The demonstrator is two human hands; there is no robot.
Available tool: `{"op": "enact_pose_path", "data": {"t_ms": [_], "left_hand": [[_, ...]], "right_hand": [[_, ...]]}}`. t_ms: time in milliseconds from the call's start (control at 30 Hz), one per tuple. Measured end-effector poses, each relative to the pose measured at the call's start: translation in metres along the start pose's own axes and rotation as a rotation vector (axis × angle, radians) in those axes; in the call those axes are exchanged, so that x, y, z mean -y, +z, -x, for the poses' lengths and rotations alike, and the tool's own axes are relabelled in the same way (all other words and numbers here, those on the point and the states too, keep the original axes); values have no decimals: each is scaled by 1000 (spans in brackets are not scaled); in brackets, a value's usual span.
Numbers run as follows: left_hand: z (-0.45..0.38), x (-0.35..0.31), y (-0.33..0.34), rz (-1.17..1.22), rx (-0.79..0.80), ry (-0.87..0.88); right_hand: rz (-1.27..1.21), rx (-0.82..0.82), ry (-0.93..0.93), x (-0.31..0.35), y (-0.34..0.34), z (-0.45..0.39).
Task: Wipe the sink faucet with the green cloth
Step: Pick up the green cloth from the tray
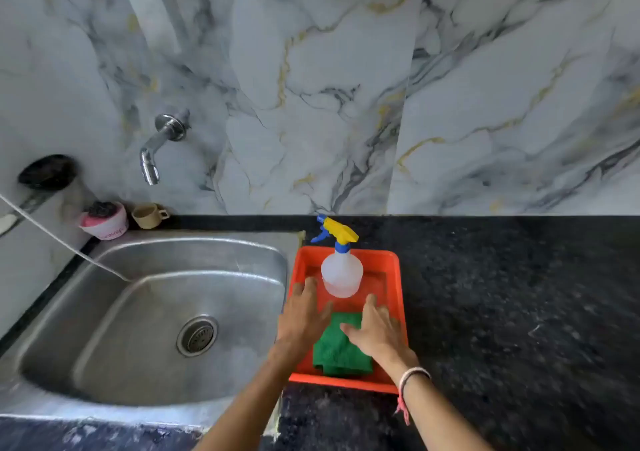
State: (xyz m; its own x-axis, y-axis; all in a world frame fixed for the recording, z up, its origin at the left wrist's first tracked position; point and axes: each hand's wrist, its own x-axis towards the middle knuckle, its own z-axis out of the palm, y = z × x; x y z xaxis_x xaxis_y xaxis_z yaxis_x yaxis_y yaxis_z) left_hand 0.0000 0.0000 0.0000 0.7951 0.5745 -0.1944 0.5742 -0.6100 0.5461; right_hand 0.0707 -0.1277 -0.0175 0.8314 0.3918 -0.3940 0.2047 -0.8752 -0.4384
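cloth: folded green cloth [341, 348] lies in orange plastic tray [398, 277] — not lifted.
hands: left hand [304, 315], right hand [375, 333] — fingers spread, grasping nothing.
remaining: chrome wall faucet [157, 145] unwiped.

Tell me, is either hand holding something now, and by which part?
Nothing is held. Both hands are open, fingers spread: the left hand and the right hand lie flat over the cloth in the tray.

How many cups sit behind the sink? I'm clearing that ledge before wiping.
2. A pink cup holding something dark stands at the back left corner of the sink; a small beige cup lies tipped beside it, to its right. None seem hidden.
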Motion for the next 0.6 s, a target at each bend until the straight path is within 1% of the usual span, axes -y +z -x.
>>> {"op": "enact_pose_path", "data": {"t_ms": [33, 67, 133, 233, 300, 367, 433, 533, 600], "left_hand": [[-2, 3, 8, 7, 74, -49], [-4, 6, 16, 15, 116, -98], [-5, 15, 29, 55, 171, -192], [-11, 24, 36, 293, 165, -327], [-15, 30, 37, 457, 208, -378], [-16, 37, 37, 645, 287, -388], [-10, 38, 29, 823, 327, -362], [-7, 40, 0, 1107, 319, -296], [-8, 40, -32, 1257, 317, -228]], "right_hand": [[22, 12, 47, -1, 6, -1], [0, -4, 89, -2, 10, -2], [-107, -27, 154, -8, 20, -1], [-377, -52, 190, -19, 29, -4], [-592, -46, 195, -22, 31, -4], [-875, -2, 225, -22, 32, 0], [-1096, 49, 216, -16, 27, 8], [-1238, 75, 136, 7, 8, 17], [-1308, 39, 70, 37, -9, 19]]}}
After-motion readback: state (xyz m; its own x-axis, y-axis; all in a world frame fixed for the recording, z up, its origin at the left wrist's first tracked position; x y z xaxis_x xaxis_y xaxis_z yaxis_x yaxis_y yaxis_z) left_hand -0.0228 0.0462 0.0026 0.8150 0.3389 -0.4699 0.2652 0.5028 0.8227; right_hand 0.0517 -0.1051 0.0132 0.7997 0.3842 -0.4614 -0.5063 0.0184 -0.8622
